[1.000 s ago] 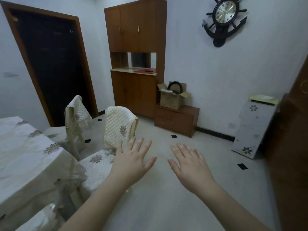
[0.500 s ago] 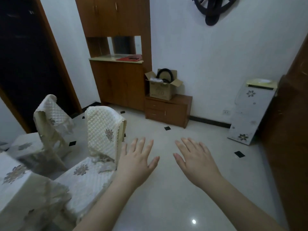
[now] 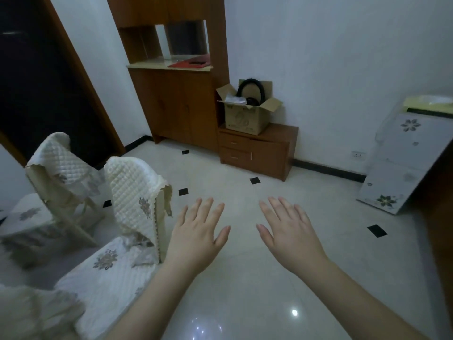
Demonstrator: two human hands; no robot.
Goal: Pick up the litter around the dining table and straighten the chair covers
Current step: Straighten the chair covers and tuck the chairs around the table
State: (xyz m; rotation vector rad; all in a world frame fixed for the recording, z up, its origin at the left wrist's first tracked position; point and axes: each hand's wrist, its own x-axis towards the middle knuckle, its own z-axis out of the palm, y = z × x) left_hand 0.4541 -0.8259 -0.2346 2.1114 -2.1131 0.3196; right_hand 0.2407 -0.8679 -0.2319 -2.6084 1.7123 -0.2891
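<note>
Left hand (image 3: 196, 238) and right hand (image 3: 290, 238) reach forward side by side, palms down, fingers spread, empty.

Pretty clearly a dining room in someone's home. Two chairs, each with a quilted cream chair cover (image 3: 137, 190) and matching flower-print seat pad (image 3: 107, 271), stand on a glossy white tile floor (image 3: 245, 278) with little black diamond insets. A tall wooden cabinet (image 3: 176, 104) stands against the wall, with a low drawer unit (image 3: 257, 150) beside it holding an open cardboard box (image 3: 247, 114). A dark doorway (image 3: 36, 77) is on the left.
</note>
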